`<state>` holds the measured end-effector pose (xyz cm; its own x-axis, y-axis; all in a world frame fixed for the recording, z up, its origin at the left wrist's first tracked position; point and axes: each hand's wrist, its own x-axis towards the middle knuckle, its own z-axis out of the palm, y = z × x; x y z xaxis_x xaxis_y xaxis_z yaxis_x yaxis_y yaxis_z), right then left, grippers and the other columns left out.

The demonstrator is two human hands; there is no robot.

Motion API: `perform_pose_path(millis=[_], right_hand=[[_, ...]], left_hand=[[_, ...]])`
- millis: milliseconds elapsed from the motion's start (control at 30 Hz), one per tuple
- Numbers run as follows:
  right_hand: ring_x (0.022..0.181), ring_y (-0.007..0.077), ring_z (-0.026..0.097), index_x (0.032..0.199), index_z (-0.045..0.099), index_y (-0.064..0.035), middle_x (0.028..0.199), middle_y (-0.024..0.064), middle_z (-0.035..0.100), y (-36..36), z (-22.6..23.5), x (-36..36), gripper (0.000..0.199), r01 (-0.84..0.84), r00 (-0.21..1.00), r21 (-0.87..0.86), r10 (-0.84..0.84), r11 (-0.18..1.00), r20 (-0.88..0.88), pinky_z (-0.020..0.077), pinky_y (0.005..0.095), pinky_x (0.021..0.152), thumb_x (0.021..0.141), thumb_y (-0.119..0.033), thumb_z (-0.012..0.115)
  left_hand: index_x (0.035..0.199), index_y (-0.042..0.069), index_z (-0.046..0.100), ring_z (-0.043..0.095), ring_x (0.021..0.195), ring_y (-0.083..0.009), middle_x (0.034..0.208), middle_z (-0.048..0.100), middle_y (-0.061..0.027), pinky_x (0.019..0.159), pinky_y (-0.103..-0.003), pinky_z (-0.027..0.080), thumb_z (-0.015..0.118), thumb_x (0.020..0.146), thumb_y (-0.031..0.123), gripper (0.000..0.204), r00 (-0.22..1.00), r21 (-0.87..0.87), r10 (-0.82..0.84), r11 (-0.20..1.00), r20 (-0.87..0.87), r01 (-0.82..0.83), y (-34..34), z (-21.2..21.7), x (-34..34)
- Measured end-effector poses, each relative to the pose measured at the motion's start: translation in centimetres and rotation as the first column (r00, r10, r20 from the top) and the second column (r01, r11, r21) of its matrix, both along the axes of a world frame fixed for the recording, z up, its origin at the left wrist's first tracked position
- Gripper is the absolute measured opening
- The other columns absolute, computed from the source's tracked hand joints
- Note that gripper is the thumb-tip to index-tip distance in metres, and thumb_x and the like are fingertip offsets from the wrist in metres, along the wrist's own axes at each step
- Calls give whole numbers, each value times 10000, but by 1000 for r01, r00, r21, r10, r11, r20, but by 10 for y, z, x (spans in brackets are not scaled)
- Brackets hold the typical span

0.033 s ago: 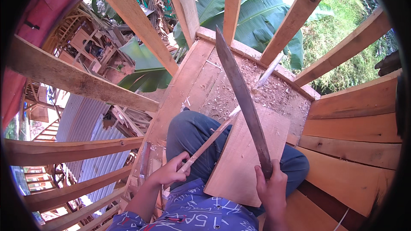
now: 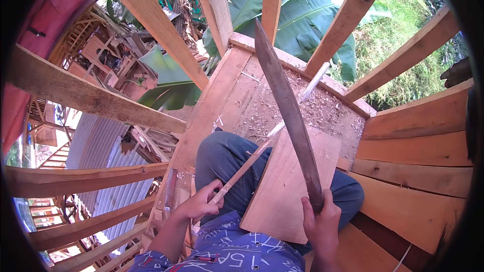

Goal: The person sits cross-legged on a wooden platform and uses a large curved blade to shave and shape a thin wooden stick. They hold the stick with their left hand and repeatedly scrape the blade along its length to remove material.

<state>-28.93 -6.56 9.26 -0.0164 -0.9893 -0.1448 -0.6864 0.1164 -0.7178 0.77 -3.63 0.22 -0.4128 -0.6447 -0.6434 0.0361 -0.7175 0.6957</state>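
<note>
A long machete [image 2: 290, 116] is gripped at its handle by the right hand [image 2: 318, 221], closed tight, blade raised over a flat board [image 2: 282, 191] resting on the knees. A thin wooden strip [image 2: 262, 148] is pinched in the closed left hand [image 2: 201, 202]. A glancing chop could likely slip off the strip toward the leg or fingers

Bare rafters [image 2: 151, 25] fan out over a plank floor [image 2: 418, 171] strewn with shavings [image 2: 322, 108], with banana leaves [image 2: 302, 15], grass [image 2: 393, 35] and a corrugated roof [image 2: 108, 161] below.
</note>
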Motion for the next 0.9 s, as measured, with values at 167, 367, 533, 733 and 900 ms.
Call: perform_pose_path(millis=[167,367,533,733,900], right_hand=[[550,368,613,858,480,-27,614,181,593,2,-10,-1,204,-51,986,57,59,997,-159,468,429,486,853,-143,649],[601,373,637,877,499,-2,630,193,599,13,-27,-7,214,-16,999,64,19,998,-49,476,416,496,844,-134,663],[557,353,631,878,488,-8,603,177,585,7,7,-10,217,2,1000,-2,-2,1000,20,463,382,460,836,-111,674],[595,381,619,889,489,-23,637,185,604,7,-31,-11,214,-125,963,152,156,981,-218,468,456,518,867,-184,628],[599,376,630,893,506,-14,651,183,613,7,-3,-8,200,-37,999,124,32,992,38,477,413,505,847,-140,655]], left_hand=[[1032,67,404,408,593,-58,729,453,-6,480,-199,312,619,576,60,503,999,18,16,1000,-33,-16,1,2,-1],[1066,71,406,410,599,-65,739,461,-16,474,-190,317,597,571,43,532,998,99,49,994,-38,-45,4,5,-4],[1037,73,391,442,554,-70,746,466,-22,441,-212,343,598,654,15,439,992,75,59,996,-112,-51,6,-4,4],[1030,71,387,429,515,-65,721,462,-24,425,-214,336,608,652,29,440,995,125,83,989,-61,-75,6,9,-2],[1032,69,377,441,508,-67,706,469,-29,416,-217,329,604,665,20,434,993,69,54,997,-103,-47,-1,1,2]])
